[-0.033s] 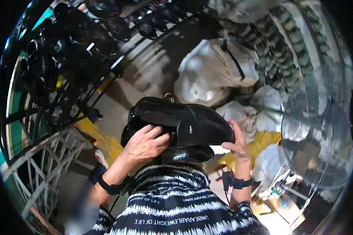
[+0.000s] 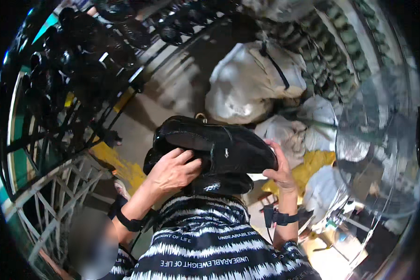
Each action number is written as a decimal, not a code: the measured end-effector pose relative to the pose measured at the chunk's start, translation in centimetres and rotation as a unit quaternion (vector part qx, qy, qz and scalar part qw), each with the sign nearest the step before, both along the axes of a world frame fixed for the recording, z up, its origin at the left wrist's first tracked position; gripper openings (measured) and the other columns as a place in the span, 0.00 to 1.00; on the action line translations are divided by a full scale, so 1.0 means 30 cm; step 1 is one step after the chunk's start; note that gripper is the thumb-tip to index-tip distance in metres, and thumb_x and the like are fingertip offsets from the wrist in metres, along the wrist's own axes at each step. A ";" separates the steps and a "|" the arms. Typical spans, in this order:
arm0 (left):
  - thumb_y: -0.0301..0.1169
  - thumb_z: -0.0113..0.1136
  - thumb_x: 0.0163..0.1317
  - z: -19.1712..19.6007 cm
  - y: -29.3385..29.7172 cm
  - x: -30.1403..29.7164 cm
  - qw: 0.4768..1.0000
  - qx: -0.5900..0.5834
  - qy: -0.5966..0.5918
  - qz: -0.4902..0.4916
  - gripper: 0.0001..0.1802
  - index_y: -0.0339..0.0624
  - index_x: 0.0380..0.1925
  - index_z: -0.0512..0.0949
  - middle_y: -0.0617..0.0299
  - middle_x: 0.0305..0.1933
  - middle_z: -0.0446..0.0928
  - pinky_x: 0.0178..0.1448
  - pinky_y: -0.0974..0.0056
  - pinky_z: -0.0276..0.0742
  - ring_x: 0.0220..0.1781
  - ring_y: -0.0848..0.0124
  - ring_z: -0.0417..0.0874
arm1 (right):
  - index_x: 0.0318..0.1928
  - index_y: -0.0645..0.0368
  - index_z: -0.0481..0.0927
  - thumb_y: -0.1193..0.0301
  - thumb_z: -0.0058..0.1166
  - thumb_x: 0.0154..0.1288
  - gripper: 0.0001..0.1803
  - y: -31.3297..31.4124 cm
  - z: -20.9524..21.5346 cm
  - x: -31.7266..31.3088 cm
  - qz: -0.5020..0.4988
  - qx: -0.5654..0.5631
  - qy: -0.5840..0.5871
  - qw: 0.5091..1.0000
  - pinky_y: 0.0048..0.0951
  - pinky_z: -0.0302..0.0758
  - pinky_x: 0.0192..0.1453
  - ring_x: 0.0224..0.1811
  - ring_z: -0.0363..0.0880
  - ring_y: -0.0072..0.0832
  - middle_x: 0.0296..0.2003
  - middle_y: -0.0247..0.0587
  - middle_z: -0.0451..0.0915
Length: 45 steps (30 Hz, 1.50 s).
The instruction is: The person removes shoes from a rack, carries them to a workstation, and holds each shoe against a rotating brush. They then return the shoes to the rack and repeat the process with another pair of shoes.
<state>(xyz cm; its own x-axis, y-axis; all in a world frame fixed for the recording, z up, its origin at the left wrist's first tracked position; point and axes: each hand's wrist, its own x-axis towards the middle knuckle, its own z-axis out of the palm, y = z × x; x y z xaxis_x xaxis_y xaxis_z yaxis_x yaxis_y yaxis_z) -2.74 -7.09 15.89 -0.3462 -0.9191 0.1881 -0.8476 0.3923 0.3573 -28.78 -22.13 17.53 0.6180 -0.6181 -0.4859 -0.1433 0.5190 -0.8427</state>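
Observation:
A glossy black shoe [image 2: 249, 151] with a small silver ornament on its upper lies sideways in front of my body, its toe toward the right. My left hand [image 2: 173, 171] is closed on the near edge of its opening, fingers curled and partly hidden inside. At the other end, my right hand [image 2: 281, 169] grips the toe between thumb and fingers. Beneath it, closer to my body, shows a second black shiny piece [image 2: 221, 184], seemingly another shoe, partly covered by the first.
Racks of black shoes [image 2: 79, 70] fill the upper left above a metal lattice frame [image 2: 51, 205]. A large whitish sack [image 2: 252, 88] stands ahead, with smaller bags and a yellow bag [image 2: 312, 169] to its right. A caged fan [image 2: 375, 144] stands at the right.
The surroundings have shifted slightly up and to the left in view. Both hands keep their hold on the shoe, which has barely moved.

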 end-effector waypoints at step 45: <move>0.27 0.50 0.47 -0.152 0.414 -2.982 0.867 0.143 0.059 -0.474 0.14 0.42 0.36 0.76 0.60 0.40 0.77 0.51 0.61 0.66 0.45 0.64 0.76 | 0.41 0.54 0.76 0.60 0.53 0.56 0.16 2.043 -0.434 -2.769 -0.911 0.063 -0.227 0.339 0.28 0.77 0.23 0.31 0.80 0.29 0.36 0.36 0.80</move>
